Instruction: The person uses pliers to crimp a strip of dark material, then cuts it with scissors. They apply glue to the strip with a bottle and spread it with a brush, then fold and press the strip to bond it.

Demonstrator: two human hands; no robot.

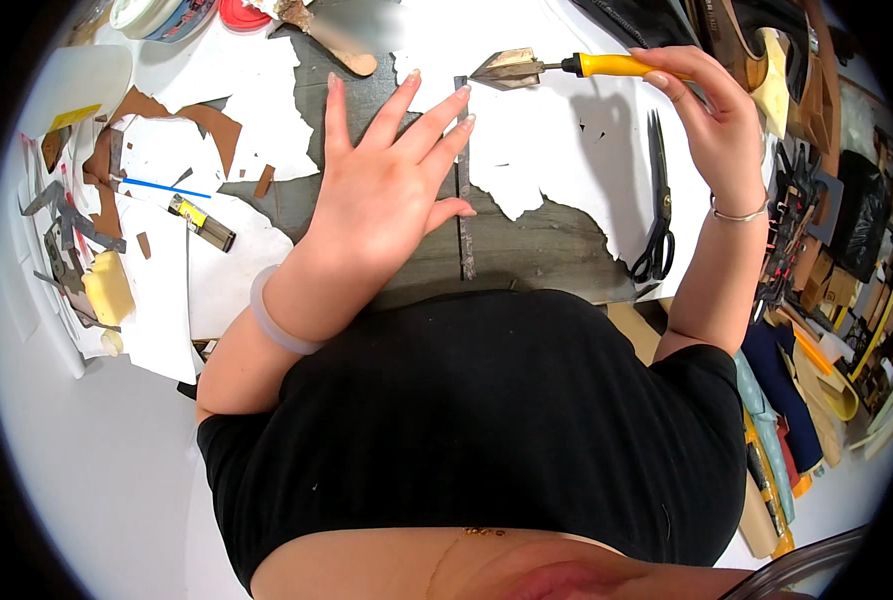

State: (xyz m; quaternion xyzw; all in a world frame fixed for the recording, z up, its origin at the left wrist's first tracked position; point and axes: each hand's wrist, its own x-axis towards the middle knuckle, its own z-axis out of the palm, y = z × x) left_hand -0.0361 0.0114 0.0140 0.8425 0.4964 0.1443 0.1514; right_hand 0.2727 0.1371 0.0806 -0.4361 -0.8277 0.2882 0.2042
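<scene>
My left hand [386, 180] is open, fingers spread, over the grey tabletop [406, 275]. Its fingertips come up to a narrow dark strip [463, 240] that lies lengthwise, running away from my body. Between thumb and fingers, my right hand [711, 110] grips a hand tool by its yellow handle [611, 66]. At the other end a thin shank carries a pointed, flat-sided metal head [509, 69]. That point sits just right of the strip's far end; whether it touches anything, I cannot tell. Black-handled scissors [658, 215] rest on white paper beneath my right forearm.
Torn white paper [556, 150] covers much of the table. At left lie brown scraps [221, 135], a blue stick [171, 187], a yellow-and-dark cutter-like tool [202, 222] and a yellow sponge-like block [108, 288]. A wooden-handled tool [341, 45] and white tub [156, 15] stand far off.
</scene>
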